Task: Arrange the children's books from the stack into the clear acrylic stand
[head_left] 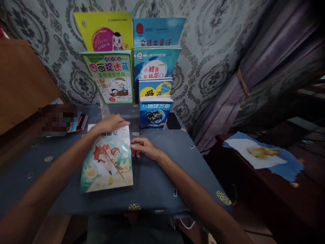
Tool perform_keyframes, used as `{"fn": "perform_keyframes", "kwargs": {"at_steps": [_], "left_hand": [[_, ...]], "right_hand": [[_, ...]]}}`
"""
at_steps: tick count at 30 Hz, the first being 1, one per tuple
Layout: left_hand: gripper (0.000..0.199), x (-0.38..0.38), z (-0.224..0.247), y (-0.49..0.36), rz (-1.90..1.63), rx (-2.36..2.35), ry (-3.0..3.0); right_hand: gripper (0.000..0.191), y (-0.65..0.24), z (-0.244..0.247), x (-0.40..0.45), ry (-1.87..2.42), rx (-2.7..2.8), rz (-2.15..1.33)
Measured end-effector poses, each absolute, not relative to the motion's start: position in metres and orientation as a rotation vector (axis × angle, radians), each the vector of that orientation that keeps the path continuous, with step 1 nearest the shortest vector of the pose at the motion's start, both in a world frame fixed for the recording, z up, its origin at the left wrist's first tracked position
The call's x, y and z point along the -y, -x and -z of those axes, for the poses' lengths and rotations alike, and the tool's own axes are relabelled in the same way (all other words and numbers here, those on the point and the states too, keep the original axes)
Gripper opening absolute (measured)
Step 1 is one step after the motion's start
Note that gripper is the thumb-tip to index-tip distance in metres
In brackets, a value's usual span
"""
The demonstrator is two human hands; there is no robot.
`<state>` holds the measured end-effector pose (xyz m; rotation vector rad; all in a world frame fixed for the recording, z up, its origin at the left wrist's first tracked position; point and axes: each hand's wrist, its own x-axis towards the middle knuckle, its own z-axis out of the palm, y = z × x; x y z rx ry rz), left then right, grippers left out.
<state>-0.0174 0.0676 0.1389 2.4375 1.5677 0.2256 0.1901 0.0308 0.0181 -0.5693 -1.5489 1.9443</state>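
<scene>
A storybook (106, 162) with a green and white illustrated cover is in front of me on the dark table, its cover facing up toward me. My left hand (110, 124) is closed over the book's top edge, covering part of the title; its fingertips are partly hidden. My right hand (146, 149) is beside the book's right edge, fingers loosely curled and apart, fingertips close to the edge. Whether they touch it I cannot tell. Beyond my hands, a clear book stand (122, 111) holds a green picture book (114, 78) and a blue book with a globe (154, 115).
Behind these stand a yellow book (104, 28) and several blue ones. A dark phone-like slab (173, 121) lies right of the stand. Several books (81, 122) lie at the left near a brown board (27, 71). A side table at right bears a blue cloth (286, 169).
</scene>
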Motion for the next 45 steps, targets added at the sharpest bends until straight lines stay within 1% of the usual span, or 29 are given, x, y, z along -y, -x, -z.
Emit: {"fn": "perform_keyframes", "kwargs": {"at_steps": [1,4,6,8,11,15,17,20,23,29,34,37,40,42,45], "left_hand": [[0.061,-0.071,-0.12,0.02,-0.191,-1.49,-2.313],[0.061,-0.079,-0.07,0.027,-0.341,-1.373,-2.099],[0.061,-0.083,-0.051,0.031,-0.374,-1.361,-2.07],[0.06,-0.086,-0.042,0.033,-0.387,-1.347,-2.065],[0.056,-0.087,-0.036,0.03,-0.428,-1.29,-2.069],[0.048,-0.086,-0.027,0.022,-0.473,-1.224,-2.074],[0.045,-0.084,-0.023,0.02,-0.483,-1.212,-2.07],[0.043,-0.081,-0.022,0.02,-0.502,-1.211,-2.053],[0.043,-0.077,-0.023,0.021,-0.515,-1.217,-2.03],[0.048,-0.078,-0.016,0.017,-0.563,-1.25,-2.007],[0.049,-0.082,-0.012,0.013,-0.589,-1.26,-2.064],[0.042,-0.073,-0.015,0.012,-0.636,-1.307,-2.11],[0.031,-0.052,-0.019,0.012,-0.778,-1.384,-2.35],[0.031,-0.033,-0.02,0.014,-0.826,-1.378,-2.619],[0.03,-0.003,-0.018,0.017,-0.732,-1.201,-2.923]], "right_hand": [[0.049,-0.19,-0.015,-0.033,0.615,1.5,-1.935],[0.046,-0.186,0.0,-0.04,0.735,1.467,-1.858],[0.05,-0.183,0.009,-0.042,0.759,1.49,-1.788],[0.059,-0.18,0.016,-0.044,0.756,1.52,-1.71],[0.065,-0.177,0.022,-0.048,0.761,1.608,-1.586],[0.055,-0.175,0.027,-0.054,0.872,1.776,-1.388],[0.05,-0.174,0.029,-0.057,0.916,1.811,-1.356],[0.049,-0.173,0.03,-0.06,0.921,1.72,-1.45],[0.051,-0.168,0.027,-0.062,0.935,1.478,-1.563],[0.029,-0.161,0.021,-0.067,0.985,1.282,-1.622],[0.025,-0.163,0.018,-0.067,1.005,1.232,-1.65],[0.022,-0.164,0.016,-0.067,1.014,1.207,-1.658],[0.018,-0.163,0.016,-0.066,1.02,1.184,-1.672],[0.018,-0.162,0.016,-0.067,1.024,1.166,-1.685],[0.017,-0.161,0.017,-0.067,1.03,1.136,-1.707]]}}
